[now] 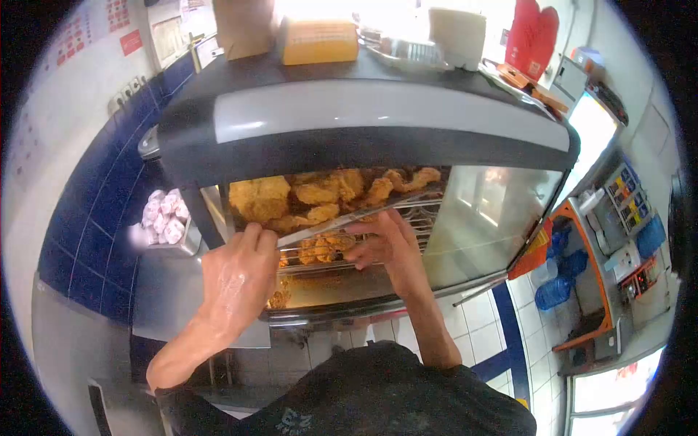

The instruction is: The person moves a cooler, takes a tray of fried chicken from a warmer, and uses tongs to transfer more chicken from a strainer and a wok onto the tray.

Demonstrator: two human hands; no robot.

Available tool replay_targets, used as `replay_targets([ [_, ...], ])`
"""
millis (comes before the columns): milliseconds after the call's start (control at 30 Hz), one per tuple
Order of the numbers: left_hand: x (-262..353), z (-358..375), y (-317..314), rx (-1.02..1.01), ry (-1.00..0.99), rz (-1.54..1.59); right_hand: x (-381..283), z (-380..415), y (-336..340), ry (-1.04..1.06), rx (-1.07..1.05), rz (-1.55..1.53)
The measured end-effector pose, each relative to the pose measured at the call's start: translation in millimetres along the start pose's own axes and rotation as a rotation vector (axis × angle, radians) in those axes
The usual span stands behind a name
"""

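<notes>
Pieces of fried chicken (pixel 327 187) lie on a tray (pixel 338 216) inside a heated display cabinet (pixel 392 109). The tray sits at a slant, its left front corner nearer to me than its right end. My left hand (pixel 240 280) is closed around that left corner, fingertips over the edge. Below the middle of the tray's front edge is my right hand (pixel 389 243), fingers spread and pointing left, its upper side close to or touching the edge. More fried chicken (pixel 320 248) rests on a wire rack (pixel 418 218) lower down, partly hidden by my hands.
A glass door panel (pixel 502 211) covers the cabinet's right side. Pale raw-looking pieces (pixel 163 216) fill a metal container at left. On the cabinet top stand a yellow box (pixel 320 40), clear plastic containers (pixel 407 51) and a red mitt (pixel 533 36). An orange-framed shelf (pixel 589 276) is at right.
</notes>
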State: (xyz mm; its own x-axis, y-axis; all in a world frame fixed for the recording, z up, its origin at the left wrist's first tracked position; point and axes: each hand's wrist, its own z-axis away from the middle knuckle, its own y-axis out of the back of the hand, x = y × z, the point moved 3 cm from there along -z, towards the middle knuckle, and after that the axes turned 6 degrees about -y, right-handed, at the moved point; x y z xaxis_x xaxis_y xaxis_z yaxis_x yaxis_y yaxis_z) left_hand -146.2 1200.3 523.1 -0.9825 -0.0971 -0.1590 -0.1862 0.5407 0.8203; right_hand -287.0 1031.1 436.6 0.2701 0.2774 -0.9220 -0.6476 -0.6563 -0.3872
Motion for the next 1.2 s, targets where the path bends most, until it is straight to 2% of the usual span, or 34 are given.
replay_targets([
  [100,0,2,0,-0.033,0.008,-0.049,4,-4,-2,0.041,-0.018,-0.077],
  [167,-1,3,-2,0.017,-0.045,-0.044,11,-13,-5,0.052,-0.023,-0.108],
  [233,-12,8,-13,0.106,-0.019,-0.011,14,-20,-13,0.137,0.092,-0.109],
  [300,-24,11,-25,0.045,0.104,0.042,18,-32,-19,0.180,0.044,-0.042],
  [400,-46,21,-44,0.176,0.228,0.065,23,-36,-33,0.109,-0.036,-0.021],
  [433,-53,21,-49,0.233,0.253,0.044,22,-35,-34,0.130,-0.010,-0.028],
  [500,-55,21,-45,0.280,0.268,0.036,19,-35,-44,0.262,-0.159,0.004],
  [567,-49,20,-40,0.294,0.267,0.057,9,-36,-46,0.316,-0.128,0.008],
  [633,-29,18,-36,0.302,0.264,0.111,6,-37,-30,0.229,-0.011,0.003],
  [700,-6,15,-37,0.299,0.215,0.054,4,-32,-12,0.216,-0.027,0.003],
  [767,-4,17,-36,0.307,0.290,0.101,4,-30,-3,0.228,-0.056,-0.019],
  [833,4,21,-31,0.296,0.321,0.122,1,-14,-15,0.208,-0.036,-0.038],
  [900,11,26,-25,0.309,0.365,0.131,1,-2,-22,0.258,0.098,-0.044],
  [933,15,29,-22,0.286,0.370,0.149,0,13,-33,0.211,0.185,-0.101],
  [1033,17,32,-23,0.307,0.393,0.177,-8,21,-40,0.260,0.157,-0.056],
  [1067,17,28,-21,0.371,0.300,0.236,-12,10,-38,0.281,0.146,-0.060],
  [1133,14,21,-10,0.542,0.134,0.406,-17,-3,-24,0.313,0.340,0.073],
  [1167,10,24,-10,0.548,0.133,0.407,-20,-5,-24,0.318,0.339,0.076],
  [1200,-1,33,-12,0.611,0.381,0.533,-21,-5,-23,0.296,0.317,0.071],
])
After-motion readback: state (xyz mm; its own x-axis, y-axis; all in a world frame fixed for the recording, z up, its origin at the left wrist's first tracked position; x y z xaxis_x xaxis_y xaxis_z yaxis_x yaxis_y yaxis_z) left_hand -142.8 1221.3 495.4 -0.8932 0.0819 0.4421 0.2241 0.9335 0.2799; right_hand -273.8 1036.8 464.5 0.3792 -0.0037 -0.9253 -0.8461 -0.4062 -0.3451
